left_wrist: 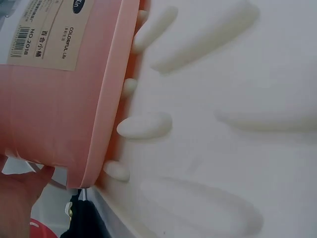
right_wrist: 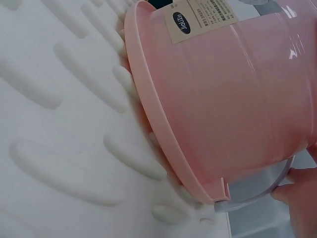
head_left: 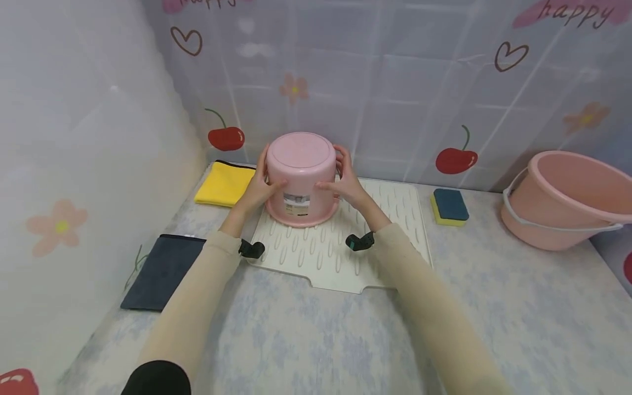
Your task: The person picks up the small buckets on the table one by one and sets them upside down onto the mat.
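Observation:
A small pink bucket [head_left: 302, 181] stands upside down on a white ribbed draining board [head_left: 316, 255], its rim against the raised ribs. My left hand [head_left: 258, 186] holds the bucket's left side, thumb across the front. On the opposite side my right hand [head_left: 349, 184] grips it, thumb also in front and fingers reaching behind. A paper label [head_left: 297, 205] faces me. In the right wrist view the bucket's grey handle [right_wrist: 257, 197] hangs by the rim near the right hand [right_wrist: 299, 198]. Parts of the fingers are hidden behind the bucket.
A folded yellow cloth [head_left: 224, 184] and a dark folded cloth [head_left: 165, 271] lie at the left. To the right are a green-and-yellow sponge [head_left: 449, 207] and a larger pink bucket [head_left: 548, 203], tilted, with a pale handle. A patterned wall [head_left: 375, 109] stands close behind.

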### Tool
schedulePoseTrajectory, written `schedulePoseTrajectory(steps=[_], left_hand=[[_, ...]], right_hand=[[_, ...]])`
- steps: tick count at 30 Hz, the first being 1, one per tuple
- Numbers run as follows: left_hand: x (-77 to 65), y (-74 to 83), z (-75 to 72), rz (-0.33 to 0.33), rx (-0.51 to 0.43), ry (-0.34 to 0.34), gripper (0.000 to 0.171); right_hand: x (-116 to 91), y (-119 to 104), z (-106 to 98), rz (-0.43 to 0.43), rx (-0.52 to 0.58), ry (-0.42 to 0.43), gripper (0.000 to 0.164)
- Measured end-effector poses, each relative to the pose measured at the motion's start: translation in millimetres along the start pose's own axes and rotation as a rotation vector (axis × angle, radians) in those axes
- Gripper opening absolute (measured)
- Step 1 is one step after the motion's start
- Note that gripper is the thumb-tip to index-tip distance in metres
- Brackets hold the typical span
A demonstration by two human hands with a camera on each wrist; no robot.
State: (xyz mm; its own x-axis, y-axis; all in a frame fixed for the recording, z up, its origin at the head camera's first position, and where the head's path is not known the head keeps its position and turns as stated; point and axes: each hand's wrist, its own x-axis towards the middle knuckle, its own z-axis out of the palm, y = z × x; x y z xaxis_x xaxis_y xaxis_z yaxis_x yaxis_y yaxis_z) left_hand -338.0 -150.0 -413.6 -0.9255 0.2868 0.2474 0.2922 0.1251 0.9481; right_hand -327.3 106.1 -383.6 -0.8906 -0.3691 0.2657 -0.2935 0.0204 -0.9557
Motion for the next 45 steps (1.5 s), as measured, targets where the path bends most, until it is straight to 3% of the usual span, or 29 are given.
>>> schedulePoseTrajectory(steps=[7, 14, 20, 26, 32, 39, 45], left_hand=[[-6.6, 19.2, 0.0, -0.030, -0.053, 0.022, 0.120], [-7.5, 17.9, -2.5, -0.063, -0.074, 0.000, 0.102], [-8.0, 19.4, 0.0, -0.078, -0.071, 0.000, 0.098], [-7.9, 25.2, 11.3, -0.060, -0.062, 0.039, 0.095], [-15.9, 35.5, 34.0, -0.061, -0.048, 0.091, 0.084], [-29.4, 45.5, 48.4, -0.077, -0.088, 0.236, 0.070], [-48.6, 57.0, 40.9, -0.106, -0.134, 0.449, 0.041]], right_hand=[[5, -6, 1, 0.024, -0.071, -0.019, 0.093], [4, -6, 2, 0.081, -0.099, -0.026, 0.095], [1, -4, 1, 0.106, -0.081, -0.016, 0.095], [-8, -9, -2, 0.109, -0.095, 0.026, 0.096], [-21, -15, -5, 0.121, -0.125, 0.094, 0.095], [-36, -12, -15, 0.174, -0.228, 0.088, 0.084], [-69, -35, -30, 0.210, -0.327, 0.048, 0.063]])
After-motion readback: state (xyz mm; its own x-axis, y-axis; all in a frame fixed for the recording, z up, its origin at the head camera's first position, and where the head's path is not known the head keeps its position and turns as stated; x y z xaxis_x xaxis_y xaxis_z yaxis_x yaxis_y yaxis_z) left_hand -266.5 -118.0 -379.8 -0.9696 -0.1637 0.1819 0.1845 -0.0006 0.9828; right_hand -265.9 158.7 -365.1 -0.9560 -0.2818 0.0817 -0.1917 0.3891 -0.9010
